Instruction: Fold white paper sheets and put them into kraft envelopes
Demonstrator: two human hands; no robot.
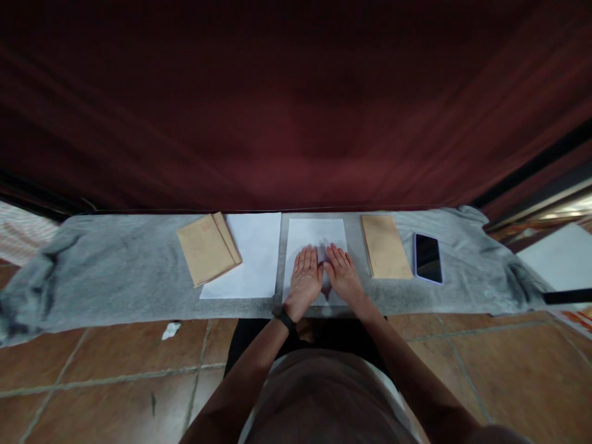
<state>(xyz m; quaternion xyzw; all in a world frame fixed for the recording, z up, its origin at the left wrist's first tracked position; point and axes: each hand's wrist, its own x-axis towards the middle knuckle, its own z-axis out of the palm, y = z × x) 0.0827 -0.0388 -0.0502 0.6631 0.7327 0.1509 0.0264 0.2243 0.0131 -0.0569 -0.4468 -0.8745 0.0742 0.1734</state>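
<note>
A white sheet of paper [316,232] lies on the grey cloth in front of me. My left hand [306,275] rests flat on it, fingers stretched forward. Beside it my right hand [342,271] also lies flat on the sheet, its thumb close to the left thumb. Neither hand holds anything. To the left are more white sheets [259,262], partly covered by brown envelopes [206,248]. On the right sits a stack of brown envelopes [385,248].
A phone [428,258] with a dark screen lies right of the right-hand envelopes. Grey cloth [124,265] covers the narrow table, and a dark red curtain [296,123] hangs behind its far edge. A crumpled white scrap [171,330] is on the tiled floor.
</note>
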